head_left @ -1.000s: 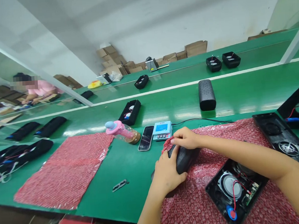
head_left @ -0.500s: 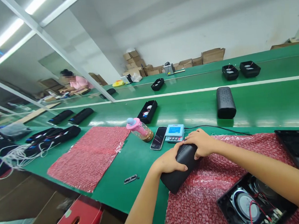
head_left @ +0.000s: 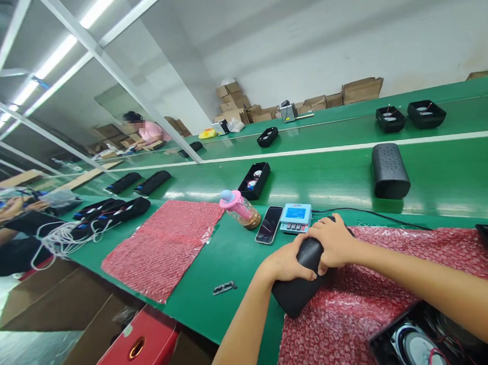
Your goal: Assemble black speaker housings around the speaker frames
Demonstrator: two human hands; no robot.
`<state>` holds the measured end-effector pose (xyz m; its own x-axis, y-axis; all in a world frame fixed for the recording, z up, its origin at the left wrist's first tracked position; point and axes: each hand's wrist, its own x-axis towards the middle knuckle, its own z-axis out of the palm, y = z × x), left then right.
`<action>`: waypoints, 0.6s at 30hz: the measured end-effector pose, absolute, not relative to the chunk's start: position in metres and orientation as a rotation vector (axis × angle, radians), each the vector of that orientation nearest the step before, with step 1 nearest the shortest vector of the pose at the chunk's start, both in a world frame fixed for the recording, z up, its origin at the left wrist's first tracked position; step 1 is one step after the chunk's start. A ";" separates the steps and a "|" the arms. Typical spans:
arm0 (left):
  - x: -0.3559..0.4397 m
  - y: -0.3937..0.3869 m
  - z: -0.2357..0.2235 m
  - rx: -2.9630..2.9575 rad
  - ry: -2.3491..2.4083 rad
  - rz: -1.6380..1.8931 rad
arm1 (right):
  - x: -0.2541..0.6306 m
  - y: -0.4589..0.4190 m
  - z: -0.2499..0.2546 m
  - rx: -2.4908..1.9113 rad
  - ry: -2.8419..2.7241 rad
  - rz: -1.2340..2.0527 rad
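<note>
A black speaker housing [head_left: 300,292] lies at a slant on the near edge of the red bubble wrap [head_left: 336,331]. Around its left side is my left hand [head_left: 288,261], thumb across the top face. My right hand [head_left: 332,240] wraps over the far end of the same housing, the fingers close to those of the left. Both hands are closed on it. Below my right forearm sits an open speaker half [head_left: 419,342] with a round driver and red wires. Just beyond my hands is a small light-blue device with a screen [head_left: 296,218].
A phone [head_left: 269,225] and a pink-lidded bottle [head_left: 241,210] stand left of the device. Another bubble wrap sheet [head_left: 165,245] and a small dark strip part [head_left: 223,288] lie farther left. A closed speaker [head_left: 390,171] stands on the green belt. Co-workers sit at left.
The view has swung left, so the scene sits farther right and a co-worker's arms now show at the left edge. Both hands keep their hold on the speaker housing.
</note>
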<state>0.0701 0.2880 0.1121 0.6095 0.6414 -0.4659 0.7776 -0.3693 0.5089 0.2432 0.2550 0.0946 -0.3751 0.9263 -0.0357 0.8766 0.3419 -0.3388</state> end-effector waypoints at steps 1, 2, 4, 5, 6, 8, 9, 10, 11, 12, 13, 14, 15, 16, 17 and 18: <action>0.071 0.287 0.114 2.137 1.133 -0.273 | 0.244 0.257 0.095 -1.637 -2.451 0.462; 0.072 0.287 0.117 2.165 1.149 -0.306 | 0.245 0.259 0.096 -1.621 -2.468 0.470; 0.074 0.285 0.120 2.224 1.167 -0.360 | 0.247 0.262 0.097 -1.600 -2.491 0.480; 0.075 0.284 0.121 2.238 1.167 -0.363 | 0.247 0.263 0.096 -1.597 -2.495 0.479; 0.075 0.283 0.121 2.239 1.161 -0.345 | 0.247 0.264 0.096 -1.596 -2.497 0.476; 0.074 0.282 0.118 2.209 1.137 -0.267 | 0.247 0.264 0.095 -1.592 -2.495 0.467; 0.074 0.282 0.116 2.189 1.127 -0.224 | 0.247 0.264 0.094 -1.588 -2.493 0.462; 0.073 0.281 0.114 2.174 1.124 -0.190 | 0.247 0.262 0.094 -1.583 -2.492 0.458; 0.073 0.281 0.112 2.164 1.129 -0.170 | 0.247 0.261 0.093 -1.579 -2.490 0.455; 0.073 0.282 0.110 2.157 1.142 -0.161 | 0.248 0.260 0.093 -1.576 -2.487 0.454; 0.073 0.282 0.108 2.150 1.160 -0.160 | 0.248 0.259 0.092 -1.574 -2.484 0.454; 0.073 0.283 0.107 2.144 1.180 -0.166 | 0.249 0.258 0.092 -1.572 -2.481 0.455; 0.073 0.284 0.106 2.141 1.198 -0.174 | 0.250 0.258 0.092 -1.568 -2.480 0.458; 0.073 0.285 0.106 2.137 1.213 -0.182 | 0.250 0.258 0.092 -1.564 -2.479 0.461; 0.073 0.285 0.105 2.134 1.225 -0.186 | 0.251 0.258 0.092 -1.557 -2.480 0.467; 0.073 0.286 0.105 2.133 1.233 -0.186 | 0.251 0.258 0.092 -1.547 -2.482 0.472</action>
